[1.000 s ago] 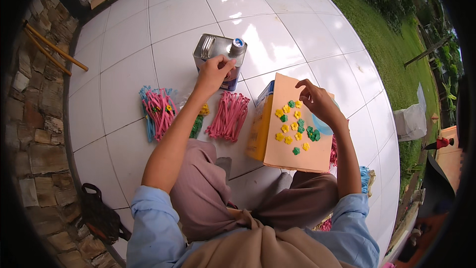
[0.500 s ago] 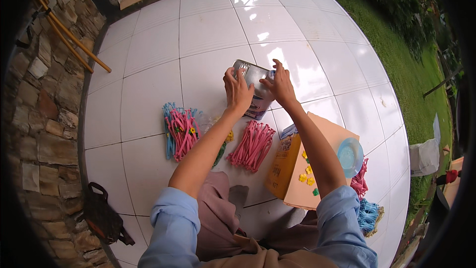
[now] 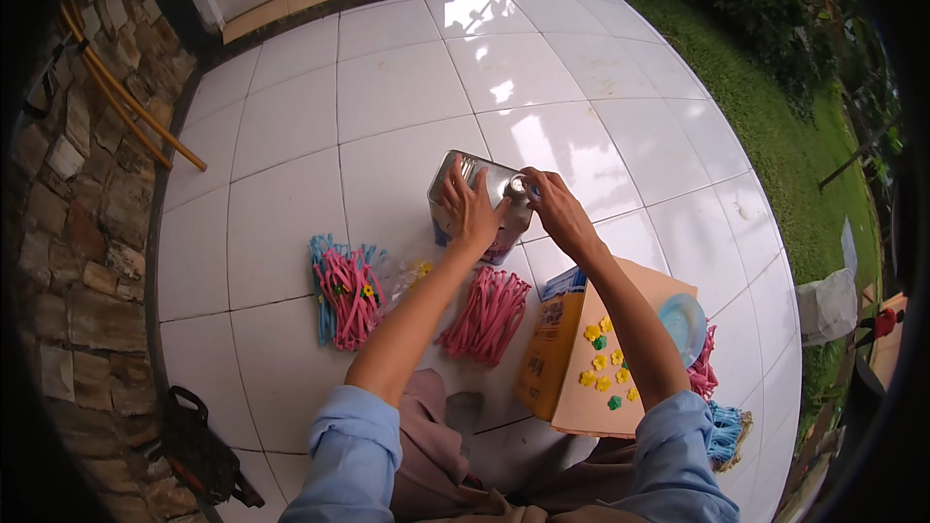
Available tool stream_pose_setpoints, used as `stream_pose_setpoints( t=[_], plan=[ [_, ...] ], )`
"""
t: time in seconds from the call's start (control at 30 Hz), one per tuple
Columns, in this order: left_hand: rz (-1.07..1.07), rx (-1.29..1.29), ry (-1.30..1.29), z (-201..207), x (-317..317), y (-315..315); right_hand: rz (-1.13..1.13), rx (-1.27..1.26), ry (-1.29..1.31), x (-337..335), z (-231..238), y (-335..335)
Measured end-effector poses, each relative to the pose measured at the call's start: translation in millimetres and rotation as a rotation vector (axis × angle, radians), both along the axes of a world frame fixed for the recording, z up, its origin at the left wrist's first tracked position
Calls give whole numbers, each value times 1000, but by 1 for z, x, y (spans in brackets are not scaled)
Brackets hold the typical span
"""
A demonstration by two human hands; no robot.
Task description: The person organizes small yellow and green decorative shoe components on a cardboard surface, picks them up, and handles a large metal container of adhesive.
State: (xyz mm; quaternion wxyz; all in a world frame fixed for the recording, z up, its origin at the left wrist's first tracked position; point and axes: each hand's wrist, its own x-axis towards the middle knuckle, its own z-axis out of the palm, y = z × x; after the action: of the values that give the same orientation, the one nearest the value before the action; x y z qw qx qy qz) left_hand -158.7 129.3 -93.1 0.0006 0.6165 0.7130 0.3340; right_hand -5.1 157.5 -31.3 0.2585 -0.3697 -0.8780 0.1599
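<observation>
A rectangular metal tin [image 3: 496, 177] with a silver top and a printed side stands on the tiled floor in front of me. My left hand [image 3: 472, 216] lies on its top with fingers spread, near the ridged handle. At the tin's right corner is a round spout [image 3: 517, 183], and beside it my right hand [image 3: 560, 216] is closed, thumb and fingers pinched on a small blue cap. Part of that cap is hidden by the fingers. Nearer to me lies a bundle of pink knob-ended strips [image 3: 487, 318].
Left of it, pink and blue strips [image 3: 347, 295] lie beside clear plastic bags. At right a cardboard box [image 3: 562, 358] carries yellow and green flower pieces [image 3: 601, 362] and a light blue bowl [image 3: 684, 327]. A black bag [image 3: 201, 446] lies by the stone wall [image 3: 92, 281].
The tin appears lower in the view and a little to the left. My right hand has drawn in from gripping the tin's far corner to pinching at the spout.
</observation>
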Motion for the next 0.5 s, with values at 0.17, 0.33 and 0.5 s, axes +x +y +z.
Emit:
stream_pose_setpoints(
  t=[0.17,0.33,0.5],
  plan=[
    [111,-52,-39,-5,-10,-1,-105,-38,206,42,40,-51],
    [183,-69,-568,5,-33,14,9,-242,-2,97,29,-137],
    [420,-206,-691,5,-27,17,32,-305,-74,122,23,-182]
  ],
)
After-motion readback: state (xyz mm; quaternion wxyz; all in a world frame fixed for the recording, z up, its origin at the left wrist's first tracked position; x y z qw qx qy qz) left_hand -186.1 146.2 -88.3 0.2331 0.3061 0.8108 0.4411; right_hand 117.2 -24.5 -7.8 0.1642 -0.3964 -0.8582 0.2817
